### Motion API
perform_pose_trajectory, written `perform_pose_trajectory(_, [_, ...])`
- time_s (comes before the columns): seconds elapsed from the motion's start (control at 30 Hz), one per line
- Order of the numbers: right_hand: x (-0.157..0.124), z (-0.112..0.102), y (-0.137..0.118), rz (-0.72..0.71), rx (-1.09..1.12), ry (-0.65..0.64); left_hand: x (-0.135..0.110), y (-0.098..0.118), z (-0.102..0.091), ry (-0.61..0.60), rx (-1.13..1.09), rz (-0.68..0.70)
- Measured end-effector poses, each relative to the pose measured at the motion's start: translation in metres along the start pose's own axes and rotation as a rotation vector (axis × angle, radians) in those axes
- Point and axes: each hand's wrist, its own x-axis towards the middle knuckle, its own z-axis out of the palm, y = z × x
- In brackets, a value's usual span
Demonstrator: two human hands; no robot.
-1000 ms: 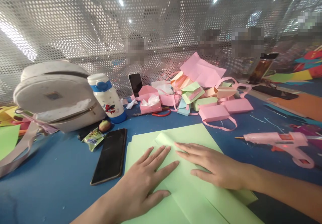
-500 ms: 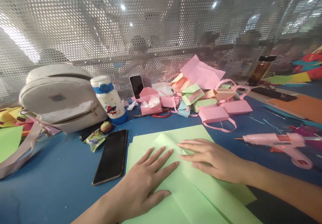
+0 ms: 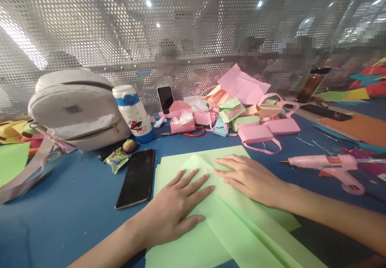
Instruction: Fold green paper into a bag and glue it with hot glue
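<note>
Several light green paper sheets (image 3: 175, 161) lie stacked on the blue table in front of me, and the top one is partly folded over. My left hand (image 3: 177, 201) rests flat on the paper with its fingers spread. To its right, my right hand (image 3: 250, 177) lies on the folded part, fingers stretched out and pressing near the crease. The two hands' fingertips are close but apart. A dark phone (image 3: 137, 179) lies just left of the paper. Right of my right hand is a pink glue gun (image 3: 328, 165) lying on its side.
A white backpack (image 3: 75, 115) and a white-and-blue bottle (image 3: 134, 115) stand at the left. Behind the paper are pink and green paper pieces (image 3: 256, 133), red-handled scissors (image 3: 194, 133) and a propped phone (image 3: 165, 99). A perforated metal panel (image 3: 120, 31) closes off the back.
The view has shifted slightly. The near end of the folded green paper has swung a little to the right, uncovering some table at the bottom. Both hands stay on the paper.
</note>
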Motion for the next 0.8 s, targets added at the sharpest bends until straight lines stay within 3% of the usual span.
perform_pose_trajectory(0.17, [0.015,0.006,0.0,-0.029,-0.106,0.039,-0.001,-0.001,0.003,0.045,-0.037,0.009])
perform_pose_trajectory(0.6, [0.069,0.014,0.008,-0.071,-0.239,0.063,0.0,0.0,0.003,0.017,-0.061,-0.004])
perform_pose_trajectory(0.8, [0.069,0.018,0.004,-0.117,-0.355,0.081,-0.001,0.0,0.004,0.041,-0.049,-0.001])
